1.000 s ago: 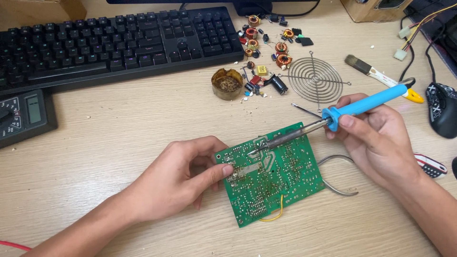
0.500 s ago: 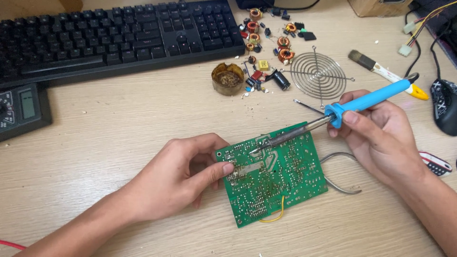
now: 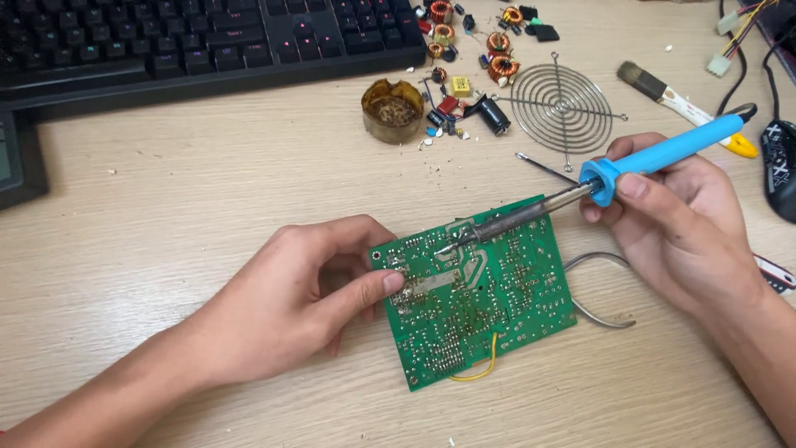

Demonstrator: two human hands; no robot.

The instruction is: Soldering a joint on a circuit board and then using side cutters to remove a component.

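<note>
A green circuit board (image 3: 489,307) lies solder side up on the wooden desk (image 3: 207,182), with a yellow wire looping out at its lower edge. My left hand (image 3: 307,290) grips the board's left edge, thumb pressed on its surface. My right hand (image 3: 672,216) holds a blue-handled soldering iron (image 3: 630,166). Its metal tip touches the board near the upper left, just right of my left thumb.
A black keyboard (image 3: 207,41) lies along the back. A round tin of brown flux (image 3: 391,110), loose coils and capacitors (image 3: 464,91), a wire fan grill (image 3: 561,106) and a brush (image 3: 663,87) sit behind the board. Pliers handles (image 3: 601,311) stick out from under the board's right side.
The hands, board and iron keep the same hold. The view has shifted slightly, so everything sits a little higher in the frame.
</note>
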